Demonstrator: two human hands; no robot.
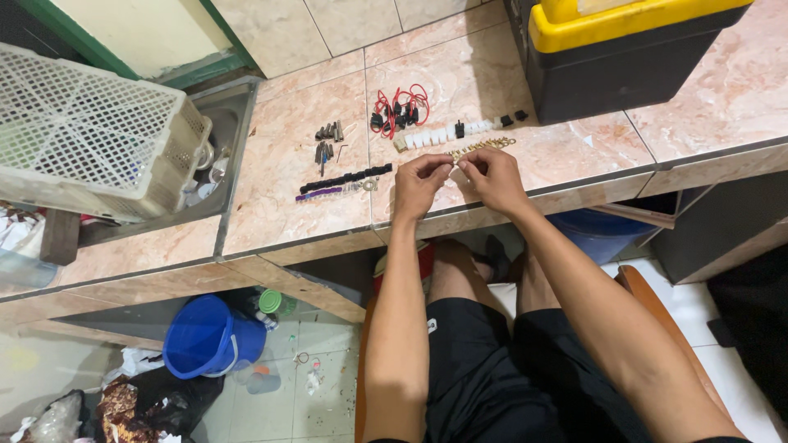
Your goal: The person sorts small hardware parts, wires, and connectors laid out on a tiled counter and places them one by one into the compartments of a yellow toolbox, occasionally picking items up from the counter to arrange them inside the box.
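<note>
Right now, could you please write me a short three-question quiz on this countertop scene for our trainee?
1. True or false: the left hand and the right hand meet at the near end of the row of brass-coloured pieces.
2. Multiple choice: what lies just behind the row of white blocks? A) the red wire bundle B) the blue bucket C) the white plastic crate
3. Fill in: the black toolbox has a ____ lid.

Key: 1 true; 2 A; 3 yellow.
</note>
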